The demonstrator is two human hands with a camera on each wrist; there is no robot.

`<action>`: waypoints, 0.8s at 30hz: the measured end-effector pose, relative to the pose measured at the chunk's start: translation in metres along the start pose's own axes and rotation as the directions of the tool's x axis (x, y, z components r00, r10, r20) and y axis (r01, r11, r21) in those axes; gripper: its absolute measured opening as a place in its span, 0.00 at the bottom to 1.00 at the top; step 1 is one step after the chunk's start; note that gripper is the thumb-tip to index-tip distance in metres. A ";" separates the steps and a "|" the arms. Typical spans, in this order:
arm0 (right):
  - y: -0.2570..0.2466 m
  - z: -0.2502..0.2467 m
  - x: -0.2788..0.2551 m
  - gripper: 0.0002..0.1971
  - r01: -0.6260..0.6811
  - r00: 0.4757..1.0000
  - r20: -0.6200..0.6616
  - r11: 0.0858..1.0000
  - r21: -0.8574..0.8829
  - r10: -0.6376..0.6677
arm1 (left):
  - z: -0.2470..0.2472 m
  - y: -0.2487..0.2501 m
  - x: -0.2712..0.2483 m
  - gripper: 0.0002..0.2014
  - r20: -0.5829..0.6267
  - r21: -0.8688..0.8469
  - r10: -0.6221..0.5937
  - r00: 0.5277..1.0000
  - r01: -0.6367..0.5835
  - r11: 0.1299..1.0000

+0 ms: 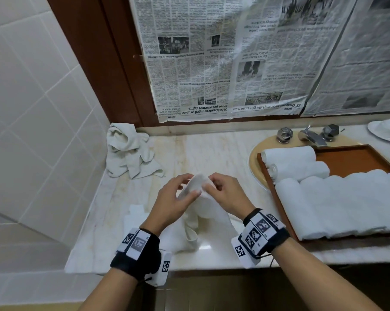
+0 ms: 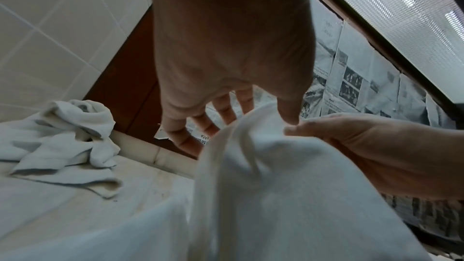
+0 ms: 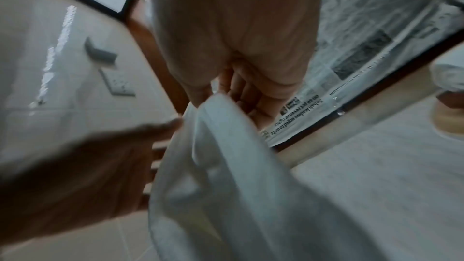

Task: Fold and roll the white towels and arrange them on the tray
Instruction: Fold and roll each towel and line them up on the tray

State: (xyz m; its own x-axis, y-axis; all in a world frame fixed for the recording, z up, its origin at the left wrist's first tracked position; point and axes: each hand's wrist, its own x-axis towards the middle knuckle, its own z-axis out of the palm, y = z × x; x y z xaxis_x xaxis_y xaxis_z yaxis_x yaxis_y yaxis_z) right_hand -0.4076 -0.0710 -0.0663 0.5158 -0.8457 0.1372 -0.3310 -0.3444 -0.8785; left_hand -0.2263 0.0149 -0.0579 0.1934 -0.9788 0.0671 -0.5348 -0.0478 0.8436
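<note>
Head view shows the left hand point(image 1: 171, 199) and right hand point(image 1: 226, 194) pinching 1 white towel point(image 1: 208, 223) at its raised top edge; below the grip it drapes onto the counter point(image 1: 189, 151). Right of the grip, rolled towels point(image 1: 301, 162) fill a tray point(image 1: 355, 157), cut off at the frame edge.

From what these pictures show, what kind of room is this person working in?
Most likely a bathroom, perhaps in a hotel. A marble counter carries a basin with a metal tap, the walls are white tile, and rolled white towels lie on a wooden tray.
</note>
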 end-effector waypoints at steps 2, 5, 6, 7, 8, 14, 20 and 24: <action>-0.004 0.003 0.002 0.10 0.023 0.999 0.025 0.999 -0.028 -0.022 | 0.002 0.010 0.000 0.10 -0.052 -0.008 0.063 0.997 -0.064 0.998; -0.002 0.005 -0.003 0.08 0.035 0.998 0.049 0.999 -0.017 -0.034 | 0.001 0.018 -0.001 0.05 -0.126 -0.027 0.108 0.986 -0.112 0.993; 0.002 0.005 -0.007 0.09 0.033 0.996 0.081 0.999 -0.033 -0.030 | 0.001 0.018 -0.002 0.06 -0.143 -0.030 0.108 0.984 -0.113 0.993; 0.008 0.006 -0.012 0.11 0.016 0.993 0.119 0.998 -0.061 -0.009 | 0.000 0.018 -0.004 0.06 -0.161 -0.025 0.106 0.981 -0.111 0.994; 0.016 0.007 -0.018 0.13 -0.013 0.987 0.156 0.995 -0.098 0.028 | -0.001 0.016 -0.006 0.07 -0.182 -0.010 0.102 0.978 -0.106 0.994; 0.089 0.000 -0.053 0.14 -0.199 0.963 0.109 0.924 -0.328 0.246 | -0.021 -0.014 -0.011 0.07 -0.312 0.084 0.057 0.948 -0.032 0.996; 0.108 -0.020 -0.060 0.08 -0.380 0.919 -0.244 0.860 -0.340 0.310 | -0.014 -0.088 -0.020 0.12 -0.362 0.078 -0.187 0.913 0.230 0.970; 0.098 -0.014 -0.062 0.07 -0.287 0.957 -0.098 0.940 -0.186 0.273 | 0.014 -0.110 -0.037 0.08 -0.186 0.154 -0.285 0.940 0.315 0.937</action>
State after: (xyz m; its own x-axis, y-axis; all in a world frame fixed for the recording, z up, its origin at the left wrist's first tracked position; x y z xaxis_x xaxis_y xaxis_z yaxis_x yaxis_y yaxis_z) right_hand -0.4832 -0.0586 -0.1546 0.3260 -0.9432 -0.0641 -0.6065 -0.1567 -0.7795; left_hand -0.1865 0.0537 -0.1609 0.4874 -0.8697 -0.0783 -0.5669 -0.3833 0.7292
